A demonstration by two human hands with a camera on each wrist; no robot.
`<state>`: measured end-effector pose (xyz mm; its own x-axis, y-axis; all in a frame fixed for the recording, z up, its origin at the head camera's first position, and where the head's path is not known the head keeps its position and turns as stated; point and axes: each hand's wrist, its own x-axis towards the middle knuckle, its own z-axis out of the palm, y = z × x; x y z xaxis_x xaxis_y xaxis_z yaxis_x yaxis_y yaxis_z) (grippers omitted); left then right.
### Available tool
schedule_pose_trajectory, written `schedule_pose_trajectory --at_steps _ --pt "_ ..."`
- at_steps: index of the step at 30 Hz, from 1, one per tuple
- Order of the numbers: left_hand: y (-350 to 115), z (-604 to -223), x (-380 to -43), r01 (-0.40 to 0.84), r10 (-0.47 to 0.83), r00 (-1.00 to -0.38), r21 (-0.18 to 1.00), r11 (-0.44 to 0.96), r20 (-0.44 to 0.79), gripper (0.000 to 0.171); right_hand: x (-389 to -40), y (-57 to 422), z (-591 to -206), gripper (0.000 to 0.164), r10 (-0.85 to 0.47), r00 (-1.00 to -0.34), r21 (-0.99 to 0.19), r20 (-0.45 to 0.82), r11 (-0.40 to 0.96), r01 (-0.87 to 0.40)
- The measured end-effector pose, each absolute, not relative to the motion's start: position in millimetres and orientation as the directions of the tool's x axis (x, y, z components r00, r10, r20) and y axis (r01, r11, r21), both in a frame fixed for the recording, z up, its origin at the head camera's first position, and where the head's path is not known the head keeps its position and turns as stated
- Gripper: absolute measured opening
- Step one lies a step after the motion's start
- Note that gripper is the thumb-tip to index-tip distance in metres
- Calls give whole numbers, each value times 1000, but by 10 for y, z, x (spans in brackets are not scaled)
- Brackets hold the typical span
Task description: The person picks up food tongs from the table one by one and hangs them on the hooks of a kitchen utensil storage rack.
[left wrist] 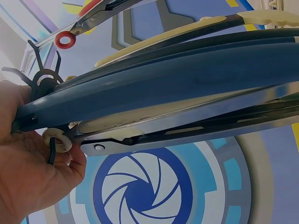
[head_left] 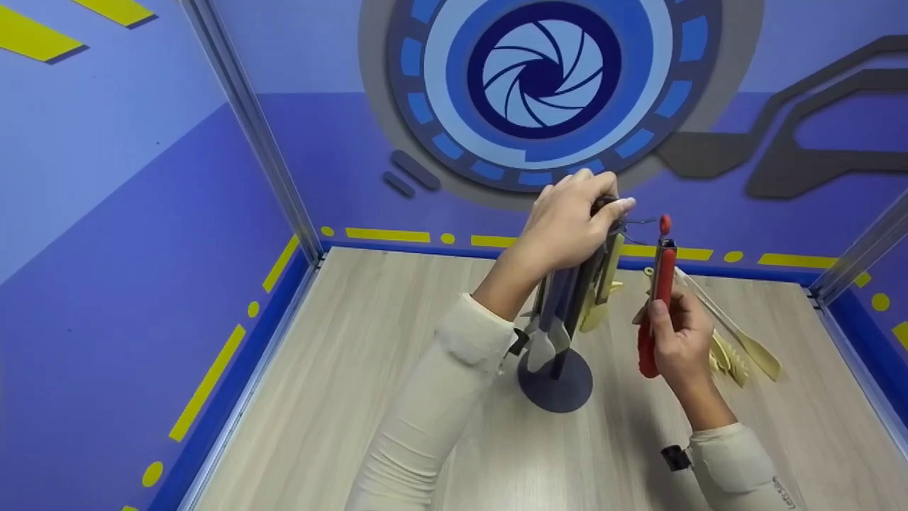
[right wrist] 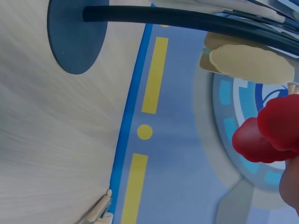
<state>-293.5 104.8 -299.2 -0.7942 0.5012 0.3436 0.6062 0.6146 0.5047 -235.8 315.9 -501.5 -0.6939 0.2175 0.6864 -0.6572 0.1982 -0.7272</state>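
My left hand (head_left: 567, 223) grips the top of a dark utensil stand (head_left: 557, 387), its fingers curled over the hook end. Bare hooks (left wrist: 39, 70) stick out beside that hand in the left wrist view. Several utensils hang on the stand, among them a pale grey-headed one (head_left: 543, 348) and beige-headed tongs (right wrist: 252, 64). To the right of the stand, my right hand (head_left: 684, 341) holds red kitchen tongs (head_left: 665, 273) upright around their handles. Their ring (left wrist: 65, 40) points up near the hooks, apart from them; the red scalloped heads (right wrist: 280, 126) hang down.
Behind the right hand, beige utensils lie on the wooden table (head_left: 340, 369), including long-handled tongs (head_left: 759, 355) and a toothed piece (head_left: 731, 362). Blue printed walls (head_left: 319, 163) and metal corner posts (head_left: 248, 121) enclose the table at the back and sides.
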Motion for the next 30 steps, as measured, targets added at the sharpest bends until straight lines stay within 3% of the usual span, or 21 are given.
schedule_pose_trajectory --at_steps 30 --pt "1040 -3006 -2949 602 499 -797 519 607 341 29 -2360 3122 -4971 25 158 -710 -714 686 332 -616"
